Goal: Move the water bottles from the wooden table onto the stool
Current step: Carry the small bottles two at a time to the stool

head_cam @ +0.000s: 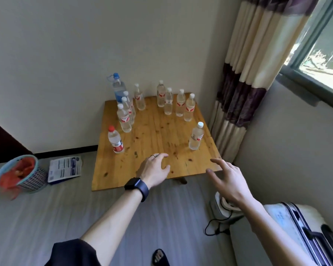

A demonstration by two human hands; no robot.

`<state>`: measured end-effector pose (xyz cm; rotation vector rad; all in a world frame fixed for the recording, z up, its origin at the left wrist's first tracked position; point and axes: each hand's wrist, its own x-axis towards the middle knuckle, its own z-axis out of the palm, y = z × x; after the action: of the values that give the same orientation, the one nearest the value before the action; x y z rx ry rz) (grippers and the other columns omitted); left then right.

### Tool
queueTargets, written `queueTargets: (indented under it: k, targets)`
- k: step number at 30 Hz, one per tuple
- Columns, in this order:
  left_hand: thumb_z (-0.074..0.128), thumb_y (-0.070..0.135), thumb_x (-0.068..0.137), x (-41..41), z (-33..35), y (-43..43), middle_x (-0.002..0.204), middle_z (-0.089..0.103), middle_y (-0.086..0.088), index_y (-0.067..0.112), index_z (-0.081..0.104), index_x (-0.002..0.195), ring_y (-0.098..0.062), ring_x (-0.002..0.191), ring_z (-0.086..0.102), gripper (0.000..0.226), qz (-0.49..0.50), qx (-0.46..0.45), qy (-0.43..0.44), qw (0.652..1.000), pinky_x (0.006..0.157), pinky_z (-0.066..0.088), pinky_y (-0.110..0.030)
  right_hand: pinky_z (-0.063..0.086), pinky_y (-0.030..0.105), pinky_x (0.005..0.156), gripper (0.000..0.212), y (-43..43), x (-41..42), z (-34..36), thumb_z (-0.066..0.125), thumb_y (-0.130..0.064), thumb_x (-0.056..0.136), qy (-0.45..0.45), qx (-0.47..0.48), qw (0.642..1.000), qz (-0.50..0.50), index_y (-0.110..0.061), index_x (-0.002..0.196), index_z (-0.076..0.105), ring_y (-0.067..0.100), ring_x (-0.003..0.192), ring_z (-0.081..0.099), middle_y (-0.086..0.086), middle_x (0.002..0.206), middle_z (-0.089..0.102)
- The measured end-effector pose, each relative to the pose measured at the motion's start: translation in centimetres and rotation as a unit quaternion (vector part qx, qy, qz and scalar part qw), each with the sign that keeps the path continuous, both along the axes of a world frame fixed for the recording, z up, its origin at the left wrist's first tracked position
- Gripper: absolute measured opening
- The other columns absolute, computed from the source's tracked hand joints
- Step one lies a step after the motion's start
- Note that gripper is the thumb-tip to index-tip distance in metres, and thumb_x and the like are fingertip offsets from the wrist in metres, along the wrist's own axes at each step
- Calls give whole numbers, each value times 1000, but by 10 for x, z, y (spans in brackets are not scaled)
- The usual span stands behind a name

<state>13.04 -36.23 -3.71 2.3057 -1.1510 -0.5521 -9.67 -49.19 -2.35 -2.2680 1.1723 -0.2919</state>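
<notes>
Several clear water bottles stand upright on the square wooden table [154,169]. A red-capped bottle [115,140] stands at the near left and a white-capped bottle [196,136] at the near right. A tall blue-capped bottle [119,88] stands at the back left, with white-capped ones grouped at the left and along the back. My left hand [155,168], with a ring and a dark watch, hovers over the table's near part, fingers apart, empty. My right hand [228,179] is spread open over the table's near right corner, holding nothing. No stool is in view.
A basket [20,174] with red contents and a printed packet [64,168] lie on the floor to the left. A suitcase [304,231] and a white appliance with a black cable [222,210] sit at the right. A striped curtain [244,77] hangs behind the table's right side.
</notes>
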Motion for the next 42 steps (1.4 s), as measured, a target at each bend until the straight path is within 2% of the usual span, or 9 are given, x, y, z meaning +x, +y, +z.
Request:
queueTargets:
  k: [10,13,16,22,28,31,34,38,42]
  targets:
    - [52,38,97,81,-94,-135,144,50,2,29,50,139,-21,126,50,43,-20,125,37,991,93,47,-30,39,41,108,50,-142,90,-72,54,-56,92,44,93,995,-19,-33,136,51,25,135,40,-1,137,57]
    - [51,39,98,99,-126,-166,145,50,3,28,49,141,-21,126,51,45,-17,171,43,984,92,48,-30,41,42,107,63,-187,118,-98,55,-60,90,56,117,991,-33,-24,141,45,25,136,42,4,143,53]
    - [49,39,98,111,-158,-193,150,46,2,27,45,145,-24,134,45,48,-31,218,34,975,104,45,-37,40,42,110,84,-222,144,-122,57,-68,85,58,149,985,-61,-19,149,34,22,140,39,5,153,41]
    - [42,42,100,119,-217,-215,163,22,-1,31,31,151,-35,149,15,53,-31,294,33,955,107,43,-49,40,49,111,113,-263,181,-165,54,-94,64,61,155,984,-58,-39,153,11,15,147,29,-10,161,21]
    - [37,51,100,134,-264,-187,167,-16,-2,35,7,159,-42,151,-10,68,-98,344,-4,934,121,8,-58,45,41,109,106,-270,212,-180,81,-57,75,-63,188,976,-87,-25,155,21,10,141,35,-7,156,30]
    - [47,44,99,143,-273,-171,165,-22,2,38,1,159,-39,151,-14,76,-134,333,-14,933,120,8,-60,53,19,88,81,-268,219,-183,82,-44,79,-50,203,971,-119,-21,143,38,16,122,54,-1,137,47]
    - [54,28,97,155,-269,-161,167,-9,5,37,12,158,-31,154,-7,75,-127,308,20,943,122,13,-58,54,26,84,74,-265,229,-178,82,-48,77,-32,181,977,-105,-24,136,44,16,114,57,-4,127,52]
    - [53,27,96,180,-254,-133,165,13,1,32,28,154,-29,144,30,62,-24,269,70,960,114,37,-44,41,4,64,61,-241,264,-162,79,-34,85,10,180,982,-63,-19,132,43,13,95,58,-10,113,49]
    - [57,31,95,217,-233,-81,159,32,1,30,42,147,-21,138,42,53,116,210,93,966,103,47,-35,51,28,63,63,-200,314,-170,81,-42,80,8,236,971,-23,-35,127,39,12,85,64,-6,105,63]
